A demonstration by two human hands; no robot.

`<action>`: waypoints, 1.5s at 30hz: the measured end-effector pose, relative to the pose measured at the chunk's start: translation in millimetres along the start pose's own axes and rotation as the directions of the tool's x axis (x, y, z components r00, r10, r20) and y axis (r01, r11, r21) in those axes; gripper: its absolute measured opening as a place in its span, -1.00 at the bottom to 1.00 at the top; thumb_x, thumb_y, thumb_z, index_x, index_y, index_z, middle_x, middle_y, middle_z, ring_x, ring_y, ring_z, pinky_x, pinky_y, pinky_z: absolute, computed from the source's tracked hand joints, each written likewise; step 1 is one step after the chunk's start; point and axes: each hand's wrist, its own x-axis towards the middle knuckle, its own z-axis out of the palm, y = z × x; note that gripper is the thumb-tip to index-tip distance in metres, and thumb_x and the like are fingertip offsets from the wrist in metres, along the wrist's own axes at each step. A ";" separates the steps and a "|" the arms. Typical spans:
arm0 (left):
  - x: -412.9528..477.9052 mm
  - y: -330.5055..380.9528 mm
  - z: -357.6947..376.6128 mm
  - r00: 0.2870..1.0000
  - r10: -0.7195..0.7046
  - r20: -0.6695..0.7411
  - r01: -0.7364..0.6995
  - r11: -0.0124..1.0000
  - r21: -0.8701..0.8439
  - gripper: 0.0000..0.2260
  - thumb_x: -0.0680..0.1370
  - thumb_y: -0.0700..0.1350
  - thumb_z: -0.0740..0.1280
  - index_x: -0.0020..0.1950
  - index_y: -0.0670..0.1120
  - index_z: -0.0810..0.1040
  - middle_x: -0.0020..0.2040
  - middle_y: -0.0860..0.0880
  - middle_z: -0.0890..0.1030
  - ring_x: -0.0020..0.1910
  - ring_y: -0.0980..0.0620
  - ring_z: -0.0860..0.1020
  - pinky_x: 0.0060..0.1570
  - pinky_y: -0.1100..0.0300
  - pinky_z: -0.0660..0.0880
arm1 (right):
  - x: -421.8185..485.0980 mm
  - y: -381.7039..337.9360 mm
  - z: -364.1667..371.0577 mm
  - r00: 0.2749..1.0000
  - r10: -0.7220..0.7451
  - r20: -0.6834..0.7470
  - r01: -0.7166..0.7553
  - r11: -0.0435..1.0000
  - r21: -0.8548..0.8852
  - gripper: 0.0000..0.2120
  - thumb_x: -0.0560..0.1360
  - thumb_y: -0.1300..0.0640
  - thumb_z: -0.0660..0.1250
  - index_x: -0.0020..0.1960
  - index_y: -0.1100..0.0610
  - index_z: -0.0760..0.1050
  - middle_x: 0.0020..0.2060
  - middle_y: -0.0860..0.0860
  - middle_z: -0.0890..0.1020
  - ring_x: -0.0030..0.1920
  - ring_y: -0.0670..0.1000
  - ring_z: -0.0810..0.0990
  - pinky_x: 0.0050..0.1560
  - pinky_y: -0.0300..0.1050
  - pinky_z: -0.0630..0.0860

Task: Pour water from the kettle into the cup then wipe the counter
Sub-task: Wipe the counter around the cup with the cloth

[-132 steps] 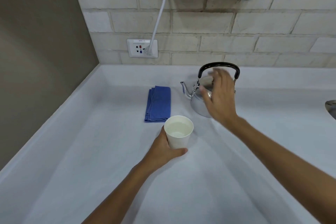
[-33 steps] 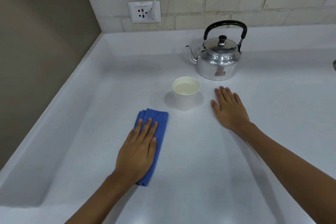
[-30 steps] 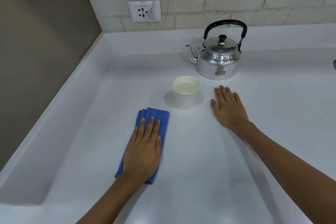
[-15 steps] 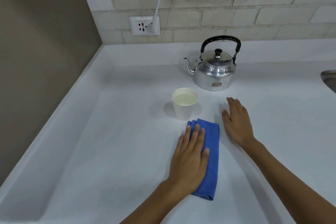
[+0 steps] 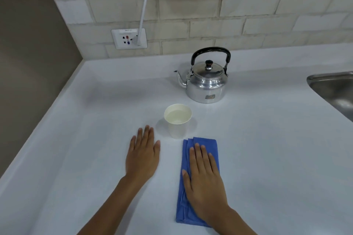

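A white paper cup [image 5: 177, 120] holding water stands on the white counter [image 5: 267, 149]. Behind it to the right sits a shiny metal kettle [image 5: 206, 84], its black handle upright and its spout pointing left. A folded blue cloth [image 5: 203, 142] lies flat just in front of the cup. My right hand [image 5: 205, 183] presses palm-down on the cloth and covers most of it. My left hand [image 5: 143, 156] rests flat on the bare counter, front-left of the cup, with nothing in it.
A steel sink [image 5: 336, 91] is set into the counter at the right edge. On the brick back wall is a socket [image 5: 129, 38] with a white cable [image 5: 144, 4] plugged in. A brown side wall [image 5: 28, 63] bounds the counter on the left.
The cloth was under my left hand and sliding right; now my right hand lies on it. My left hand has moved off to the bare counter left of the cup.
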 end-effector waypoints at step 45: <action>0.5 2.1 6.6 0.999 -0.005 -0.039 0.007 0.998 0.057 -0.51 0.60 0.03 -0.17 0.48 -0.12 -0.18 0.54 -0.04 -0.09 0.50 -0.01 -0.15 0.43 0.11 -0.22 | 134.0 176.7 -32.9 0.995 0.060 0.085 -0.054 0.996 -0.073 -0.52 0.61 0.06 -0.07 0.48 0.13 -0.12 0.52 0.05 -0.03 0.50 -0.02 -0.10 0.49 -0.07 -0.17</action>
